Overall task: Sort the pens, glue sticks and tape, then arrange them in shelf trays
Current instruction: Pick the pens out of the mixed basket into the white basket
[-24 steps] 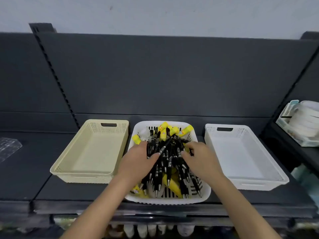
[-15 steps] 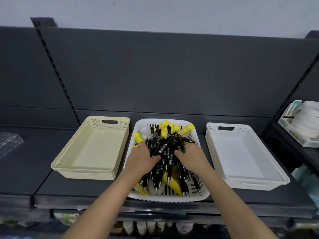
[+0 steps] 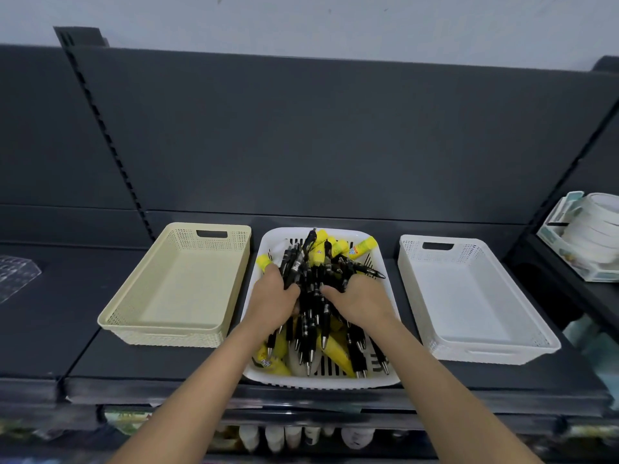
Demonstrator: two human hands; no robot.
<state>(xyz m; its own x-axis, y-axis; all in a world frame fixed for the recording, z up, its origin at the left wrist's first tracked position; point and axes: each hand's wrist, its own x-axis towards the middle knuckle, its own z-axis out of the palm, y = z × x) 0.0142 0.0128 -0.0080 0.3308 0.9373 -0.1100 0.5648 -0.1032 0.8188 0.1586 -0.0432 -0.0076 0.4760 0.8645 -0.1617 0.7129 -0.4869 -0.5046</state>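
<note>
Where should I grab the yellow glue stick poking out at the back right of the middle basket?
Pinch the glue stick by its yellow top end, coming from above and the right. That end lies free on the pens, pointing at the far right corner of the white basket; its other end runs into the pile.

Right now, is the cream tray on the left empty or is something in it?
Empty. The cream tray shows only its bare floor; the pens and glue sticks lie in the middle basket.

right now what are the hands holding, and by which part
Both hands hold one bunch of black pens in the white slotted basket: the left hand grips it from the left, the right hand from the right, around mid-barrel.
</note>
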